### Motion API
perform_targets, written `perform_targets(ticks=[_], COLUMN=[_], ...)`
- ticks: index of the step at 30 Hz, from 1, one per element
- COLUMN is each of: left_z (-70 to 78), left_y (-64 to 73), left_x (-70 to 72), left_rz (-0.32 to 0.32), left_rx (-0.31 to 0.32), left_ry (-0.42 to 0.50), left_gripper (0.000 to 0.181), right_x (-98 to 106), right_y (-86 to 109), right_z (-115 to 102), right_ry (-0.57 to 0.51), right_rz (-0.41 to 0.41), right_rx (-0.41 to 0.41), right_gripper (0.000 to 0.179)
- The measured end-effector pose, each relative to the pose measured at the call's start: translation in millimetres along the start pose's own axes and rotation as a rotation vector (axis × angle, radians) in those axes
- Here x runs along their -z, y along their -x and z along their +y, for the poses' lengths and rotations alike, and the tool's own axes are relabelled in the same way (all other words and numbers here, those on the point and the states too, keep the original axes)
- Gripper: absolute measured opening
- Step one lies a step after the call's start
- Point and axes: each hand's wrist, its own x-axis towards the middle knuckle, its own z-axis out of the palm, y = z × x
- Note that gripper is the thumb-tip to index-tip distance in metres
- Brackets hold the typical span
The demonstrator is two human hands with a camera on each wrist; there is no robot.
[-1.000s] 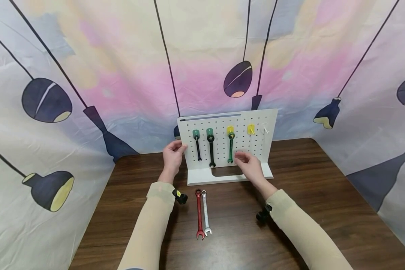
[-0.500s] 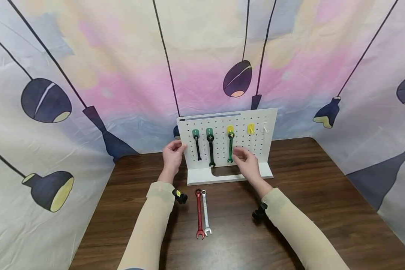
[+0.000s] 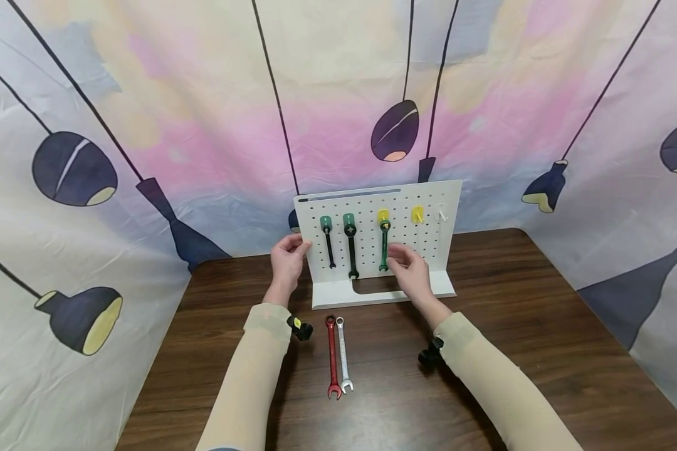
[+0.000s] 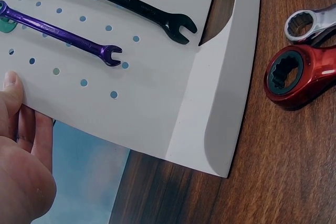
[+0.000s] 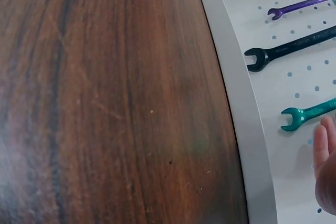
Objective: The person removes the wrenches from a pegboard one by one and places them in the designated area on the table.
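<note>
A white pegboard (image 3: pixel 367 291) stands upright on the table. My left hand (image 3: pixel 287 266) pinches its left edge, thumb on the front and fingers behind, as the left wrist view shows. From its hooks hang a small purple wrench (image 4: pixel 63 32), a larger black wrench (image 3: pixel 352 250) and a green wrench (image 3: pixel 384 247). Close by the green wrench's lower right side is my right hand (image 3: pixel 410 270), its fingers loosely bent with nothing gripped. In the right wrist view its fingertips (image 5: pixel 321 142) are right beside the green handle; the rest of the hand is cut off.
A red wrench (image 3: pixel 333 357) and a silver wrench (image 3: pixel 344 357) lie side by side on the wooden table (image 3: pixel 214 376) before the board. To the right on the board are a bare yellow hook (image 3: pixel 418 215) and a clear hook (image 3: pixel 442 213). A patterned cloth (image 3: pixel 203 125) hangs behind.
My right hand has moved slightly left and up along the board, closer to the green wrench. The left hand keeps its hold on the edge, and the wrenches hang as before.
</note>
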Motion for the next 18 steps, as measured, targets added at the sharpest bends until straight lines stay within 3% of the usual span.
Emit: perform_targets(ticks=[18], left_z=[0.5], left_y=[-0.3], left_x=[-0.3], left_rz=[0.008], left_rx=[0.005], left_ry=[-0.001], left_gripper=[0.018], right_x=[-4.4], right_y=[-2.8], right_z=[-3.1], right_ry=[-0.022], right_rz=[-0.012], right_rx=[0.005], right_gripper=[0.035])
